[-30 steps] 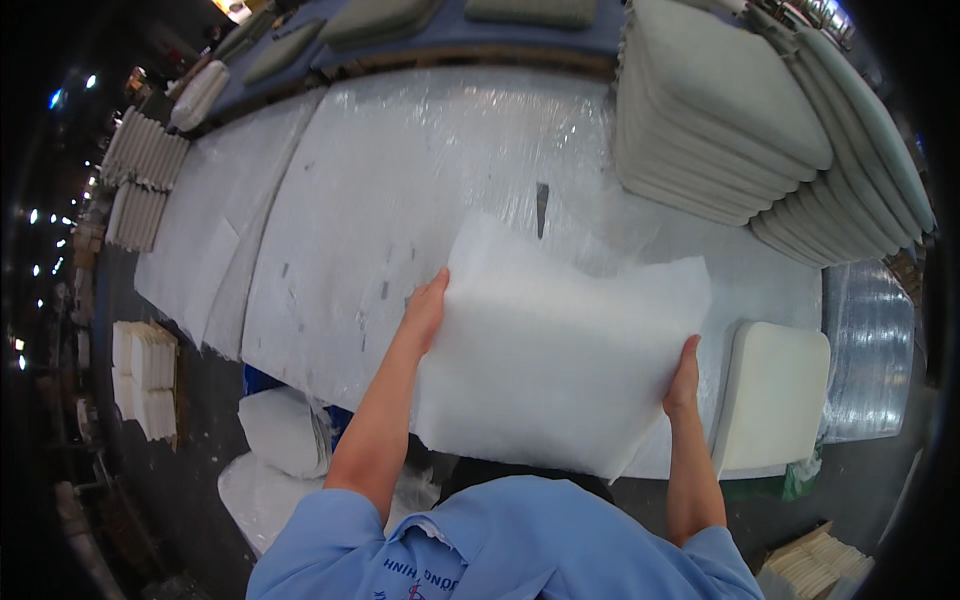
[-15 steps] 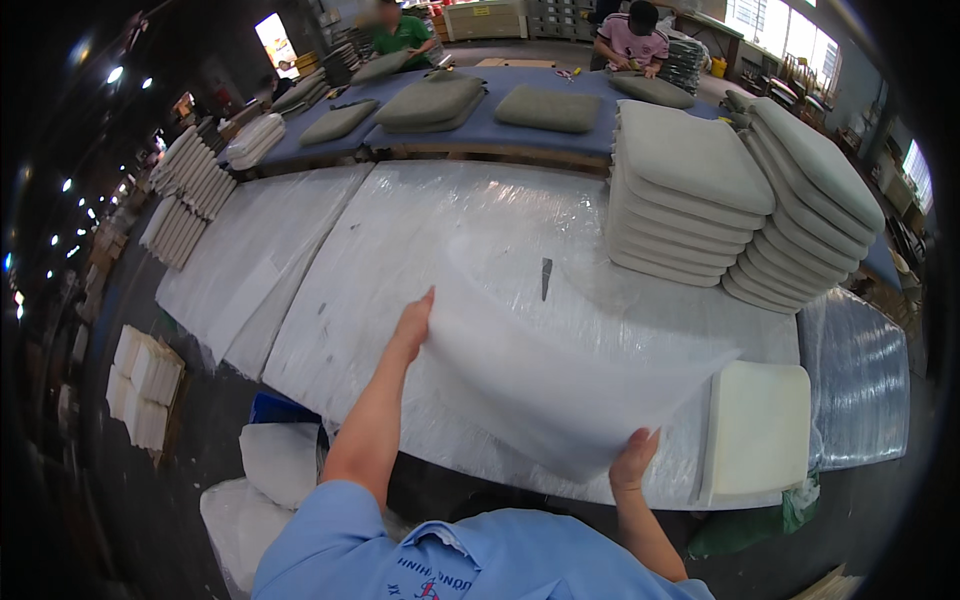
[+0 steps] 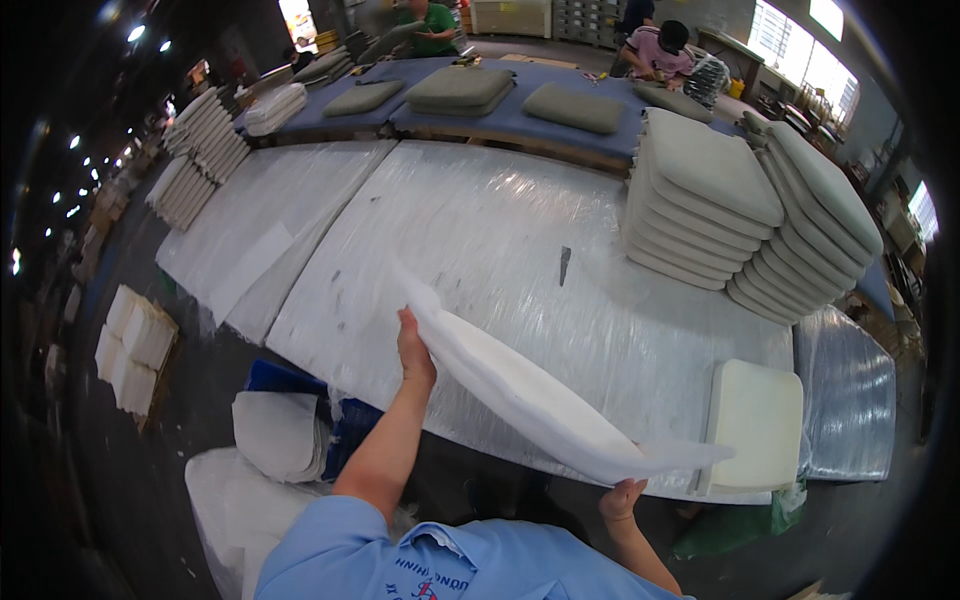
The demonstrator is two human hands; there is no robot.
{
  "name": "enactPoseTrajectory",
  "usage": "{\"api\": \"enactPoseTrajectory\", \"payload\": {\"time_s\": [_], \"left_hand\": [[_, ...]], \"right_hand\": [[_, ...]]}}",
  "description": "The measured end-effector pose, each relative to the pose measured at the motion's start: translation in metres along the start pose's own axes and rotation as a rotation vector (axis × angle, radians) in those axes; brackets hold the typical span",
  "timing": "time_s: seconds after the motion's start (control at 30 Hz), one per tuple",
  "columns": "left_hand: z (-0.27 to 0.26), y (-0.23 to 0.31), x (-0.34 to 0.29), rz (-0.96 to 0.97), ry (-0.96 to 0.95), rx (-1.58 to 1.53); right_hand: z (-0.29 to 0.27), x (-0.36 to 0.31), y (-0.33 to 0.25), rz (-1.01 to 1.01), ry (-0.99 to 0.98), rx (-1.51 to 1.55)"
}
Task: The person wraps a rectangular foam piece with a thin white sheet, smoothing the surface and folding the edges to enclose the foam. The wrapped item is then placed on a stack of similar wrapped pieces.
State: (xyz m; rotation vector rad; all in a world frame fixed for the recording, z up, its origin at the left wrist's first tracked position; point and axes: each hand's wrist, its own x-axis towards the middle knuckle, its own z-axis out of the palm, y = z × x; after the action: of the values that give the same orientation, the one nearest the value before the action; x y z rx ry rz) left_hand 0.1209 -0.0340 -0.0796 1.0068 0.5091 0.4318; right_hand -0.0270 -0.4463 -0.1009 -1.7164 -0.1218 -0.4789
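A thin, soft white sheet of padding (image 3: 530, 395) hangs between my hands over the film-covered table (image 3: 480, 220), bowed and partly folded over itself. My left hand (image 3: 415, 350) is closed on its left end. Lower down, near the front edge of the table, my right hand (image 3: 622, 497) pinches the other end. A loose tip of the sheet reaches toward a cream foam cushion pad (image 3: 758, 410), which lies flat at the table's front right corner. The fingertips of both hands are partly hidden by the sheet.
Two tall stacks of grey-green cushions (image 3: 705, 210) stand at the right. Behind runs a blue-topped bench (image 3: 480, 120) with more cushions, two people working there. White pieces (image 3: 278, 435) are piled at my lower left, near a blue item (image 3: 285, 378). A dark tapered mark (image 3: 565, 265) shows mid-table.
The sheet has swung from a broad open spread into a narrow, folded band. My right hand has moved down toward the front edge; my left hand is slightly lower. The view has shifted a little.
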Motion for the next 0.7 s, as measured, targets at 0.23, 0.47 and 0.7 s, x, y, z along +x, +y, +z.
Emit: {"api": "enactPoseTrajectory", "payload": {"time_s": [0.23, 0.47, 0.7], "left_hand": [[0.02, -0.111, -0.139, -0.382, 0.243, 0.098], [0.049, -0.146, -0.201, -0.428, 0.1, -0.782], [0.076, -0.154, -0.233, -0.443, -0.029, -0.986]], "right_hand": [[-0.022, 0.017, 0.0, 0.025, -0.303, 0.099], [-0.058, 0.093, -0.043, 0.062, -1.165, 0.012], [-0.012, 0.188, -0.02, 0.413, -1.523, 0.305]]}}
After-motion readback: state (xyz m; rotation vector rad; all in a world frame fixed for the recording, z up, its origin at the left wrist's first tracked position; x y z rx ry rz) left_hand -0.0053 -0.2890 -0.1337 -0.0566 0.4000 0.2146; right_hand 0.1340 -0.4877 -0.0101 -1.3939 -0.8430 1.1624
